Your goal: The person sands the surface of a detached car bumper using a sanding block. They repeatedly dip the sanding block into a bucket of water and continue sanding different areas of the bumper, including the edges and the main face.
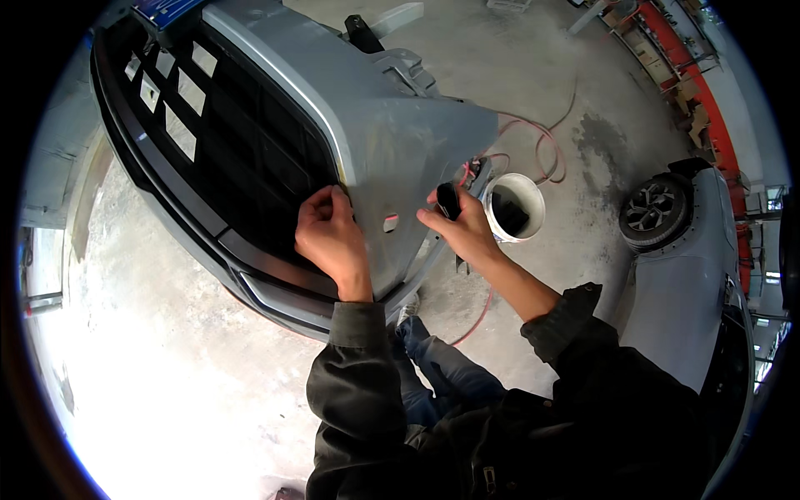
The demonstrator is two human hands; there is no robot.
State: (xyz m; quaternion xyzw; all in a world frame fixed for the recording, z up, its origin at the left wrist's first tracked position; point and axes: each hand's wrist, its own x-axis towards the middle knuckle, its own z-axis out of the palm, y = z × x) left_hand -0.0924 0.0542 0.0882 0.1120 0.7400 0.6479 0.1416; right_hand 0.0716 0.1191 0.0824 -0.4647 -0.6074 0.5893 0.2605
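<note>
A silver-grey car bumper [392, 137] with a black grille [258, 137] stands in front of me. My left hand [332, 233] is closed, thumb and fingers pinched together at the border between the grille and the painted panel. A bit of yellowish edge shows just above those fingertips. What they pinch, if anything, is too small to make out. My right hand [467, 229] grips a small black block-like object [448, 201], held close to the bumper's right end. Between my hands, the panel has an oval hole [390, 223]. Dull, patchy marks cover the grey surface around it.
A white bucket [537, 204] with dark contents stands on the concrete floor just right of my right hand. A red hose [546, 137] loops behind it. Farther right are a grey car [683, 308] with its wheel [658, 212] and an orange-red shelf [708, 108].
</note>
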